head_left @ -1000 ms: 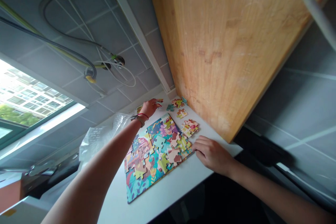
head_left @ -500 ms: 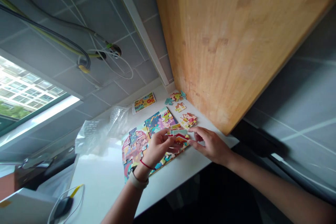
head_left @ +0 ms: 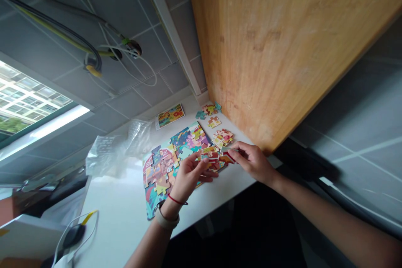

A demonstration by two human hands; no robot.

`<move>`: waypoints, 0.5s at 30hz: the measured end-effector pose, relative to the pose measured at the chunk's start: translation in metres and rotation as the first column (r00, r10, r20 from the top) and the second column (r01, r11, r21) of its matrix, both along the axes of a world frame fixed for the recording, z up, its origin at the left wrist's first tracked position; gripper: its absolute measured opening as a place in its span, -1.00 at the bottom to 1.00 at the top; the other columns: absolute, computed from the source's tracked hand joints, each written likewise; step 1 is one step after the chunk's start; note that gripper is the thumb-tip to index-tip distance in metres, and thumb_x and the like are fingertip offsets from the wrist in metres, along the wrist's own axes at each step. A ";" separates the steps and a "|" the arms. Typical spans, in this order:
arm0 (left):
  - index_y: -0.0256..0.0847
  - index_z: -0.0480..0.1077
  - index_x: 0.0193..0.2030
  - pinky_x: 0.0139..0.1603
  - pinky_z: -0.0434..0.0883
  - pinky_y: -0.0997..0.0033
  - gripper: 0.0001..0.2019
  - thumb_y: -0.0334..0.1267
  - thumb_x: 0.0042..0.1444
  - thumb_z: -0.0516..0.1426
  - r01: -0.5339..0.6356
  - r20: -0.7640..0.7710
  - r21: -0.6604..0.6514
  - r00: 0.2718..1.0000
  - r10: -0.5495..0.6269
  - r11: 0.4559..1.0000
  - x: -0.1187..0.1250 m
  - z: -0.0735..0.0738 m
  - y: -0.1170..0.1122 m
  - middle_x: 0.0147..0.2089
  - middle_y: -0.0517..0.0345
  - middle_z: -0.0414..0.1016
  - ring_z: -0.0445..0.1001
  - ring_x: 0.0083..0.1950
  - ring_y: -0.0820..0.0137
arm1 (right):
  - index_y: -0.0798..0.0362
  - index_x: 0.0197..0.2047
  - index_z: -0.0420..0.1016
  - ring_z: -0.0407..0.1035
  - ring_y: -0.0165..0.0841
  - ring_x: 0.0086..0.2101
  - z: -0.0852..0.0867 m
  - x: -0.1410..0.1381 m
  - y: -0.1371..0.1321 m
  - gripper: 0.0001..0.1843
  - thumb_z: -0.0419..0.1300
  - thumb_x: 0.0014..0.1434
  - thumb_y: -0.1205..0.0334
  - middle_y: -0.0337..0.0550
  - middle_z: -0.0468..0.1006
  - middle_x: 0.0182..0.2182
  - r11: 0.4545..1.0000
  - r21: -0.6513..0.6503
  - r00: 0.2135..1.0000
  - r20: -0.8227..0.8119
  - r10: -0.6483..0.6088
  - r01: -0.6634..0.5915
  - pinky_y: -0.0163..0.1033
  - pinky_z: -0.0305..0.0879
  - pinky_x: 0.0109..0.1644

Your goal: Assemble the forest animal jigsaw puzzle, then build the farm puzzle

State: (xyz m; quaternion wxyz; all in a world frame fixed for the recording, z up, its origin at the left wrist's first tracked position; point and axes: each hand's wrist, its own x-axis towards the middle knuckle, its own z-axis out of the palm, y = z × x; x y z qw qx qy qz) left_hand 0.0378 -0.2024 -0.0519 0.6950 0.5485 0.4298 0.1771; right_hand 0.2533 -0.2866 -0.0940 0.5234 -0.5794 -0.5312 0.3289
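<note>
My left hand (head_left: 190,172) is above the lower right of a colourful jigsaw puzzle (head_left: 163,165), its fingers closed on several puzzle pieces (head_left: 212,154). Just to the right, my right hand (head_left: 255,162) pinches a single puzzle piece (head_left: 228,155) between thumb and fingers, close beside the ones in my left. Many joined pieces make up the puzzle, including a red barn picture. My left hand and its pieces hide part of the puzzle's right side.
Loose puzzle pieces (head_left: 222,136) lie beyond my hands, with more pieces (head_left: 210,109) by the wooden panel (head_left: 266,50). A picture card (head_left: 170,115) and clear plastic wrap (head_left: 117,146) rest on the white table (head_left: 106,205). A cable with a black plug (head_left: 74,234) is at the left.
The right hand has drawn a puzzle piece away from those in my left hand. The view has shifted slightly.
</note>
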 end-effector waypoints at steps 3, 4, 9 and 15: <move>-0.24 0.43 -0.11 -0.36 0.63 0.37 -0.39 0.27 0.00 0.40 -0.010 -0.001 0.010 1.000 0.010 1.000 -0.003 0.000 0.000 -0.13 -0.19 0.72 0.75 -0.23 0.11 | 0.03 -0.28 0.54 0.37 -0.37 -0.47 -0.001 0.002 0.002 -0.58 0.19 0.38 -0.15 -0.25 0.52 -0.47 0.999 0.000 0.996 -0.086 -0.032 0.032 -0.31 0.31 -0.40; -0.23 0.42 -0.11 -0.36 0.63 0.37 -0.39 0.28 0.00 0.40 -0.014 -0.006 0.018 1.000 0.014 1.000 -0.004 -0.001 0.000 -0.14 -0.18 0.72 0.75 -0.24 0.11 | 0.03 -0.27 0.54 0.37 -0.38 -0.48 -0.002 0.002 0.003 -0.59 0.20 0.37 -0.16 -0.25 0.51 -0.48 0.999 -0.005 0.993 -0.110 -0.035 0.034 -0.31 0.32 -0.40; -0.16 0.31 -0.12 -0.37 0.63 0.34 -0.37 0.28 -0.02 0.40 -0.047 -0.027 0.015 0.999 0.047 0.999 -0.003 -0.005 -0.004 -0.19 -0.13 0.73 0.75 -0.27 0.10 | 0.02 -0.15 0.54 0.44 -0.35 -0.50 -0.007 0.002 0.004 -0.62 0.26 0.32 -0.16 -0.24 0.56 -0.48 0.998 -0.045 0.974 -0.220 -0.047 0.038 -0.28 0.41 -0.41; -0.12 0.24 -0.10 -0.40 0.64 0.29 -0.31 0.30 -0.10 0.42 -0.097 -0.022 0.000 0.995 0.097 0.995 0.000 -0.009 -0.005 -0.23 -0.09 0.73 0.74 -0.32 0.06 | 0.03 0.17 0.51 0.54 -0.30 -0.42 -0.006 0.002 0.003 -0.53 0.24 0.36 -0.10 -0.15 0.66 -0.37 1.000 -0.009 0.969 -0.246 -0.026 0.025 -0.23 0.53 -0.33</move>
